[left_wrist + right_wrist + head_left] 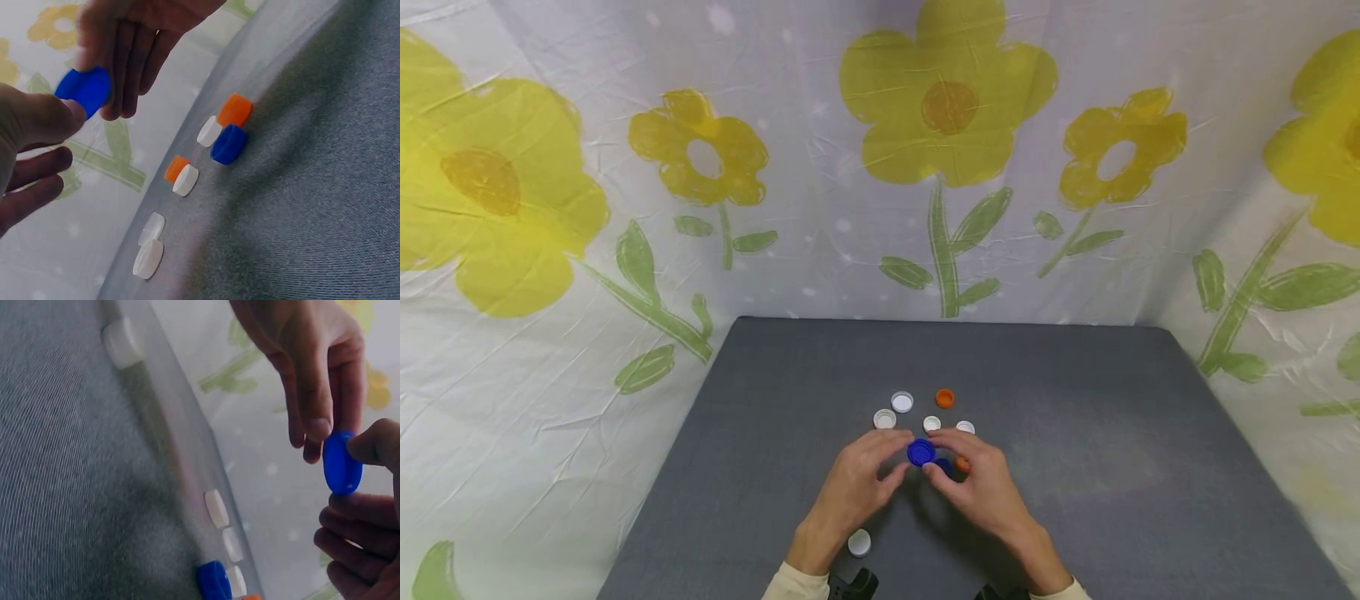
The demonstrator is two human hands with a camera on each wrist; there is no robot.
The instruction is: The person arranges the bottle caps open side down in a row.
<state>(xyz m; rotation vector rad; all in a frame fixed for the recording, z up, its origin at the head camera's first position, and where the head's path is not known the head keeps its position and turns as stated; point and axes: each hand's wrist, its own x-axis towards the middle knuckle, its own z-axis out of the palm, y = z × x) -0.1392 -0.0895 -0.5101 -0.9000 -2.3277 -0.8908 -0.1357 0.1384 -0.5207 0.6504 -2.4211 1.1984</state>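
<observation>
Between my two hands, raised off the table, is a blue bottle cap. My left hand pinches it at its left edge with thumb and fingertips. On the opposite edge, the thumb and forefinger of my right hand grip the same blue cap. Below the right hand lies a second blue cap, partly hidden in the head view. Beside that one is an orange cap, with a white cap close to both.
Farther back on the dark grey table lie another orange cap, a translucent white cap and several white caps. One white cap sits alone near the left forearm. A flowered curtain surrounds the table's back and sides.
</observation>
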